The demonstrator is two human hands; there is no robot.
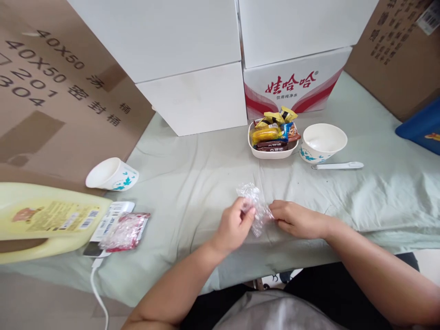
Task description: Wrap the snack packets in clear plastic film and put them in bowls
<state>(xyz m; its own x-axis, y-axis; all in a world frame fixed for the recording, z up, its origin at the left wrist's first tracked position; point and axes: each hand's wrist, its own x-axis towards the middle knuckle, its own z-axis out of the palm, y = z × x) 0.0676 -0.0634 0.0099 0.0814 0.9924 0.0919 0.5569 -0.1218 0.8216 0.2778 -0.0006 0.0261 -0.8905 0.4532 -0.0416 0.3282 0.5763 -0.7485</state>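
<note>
Pale green cloth covers the counter [192, 178], backed by white boxes [192, 96] and cardboard. White tray [273, 153] holds assorted wrapped snacks [275, 130]; the bowl [323, 142] beside it appears empty, a white spoon [338, 165] lying just in front. One paper cup [112, 175] lies tipped at left, near a yellow jug [44, 220] and a red-edged packet [125, 231]. Left hand [233, 227] and right hand [297, 220] both have fingers pinched on a crumpled clear wrapper [254, 206] at centre, just above the cloth.
</note>
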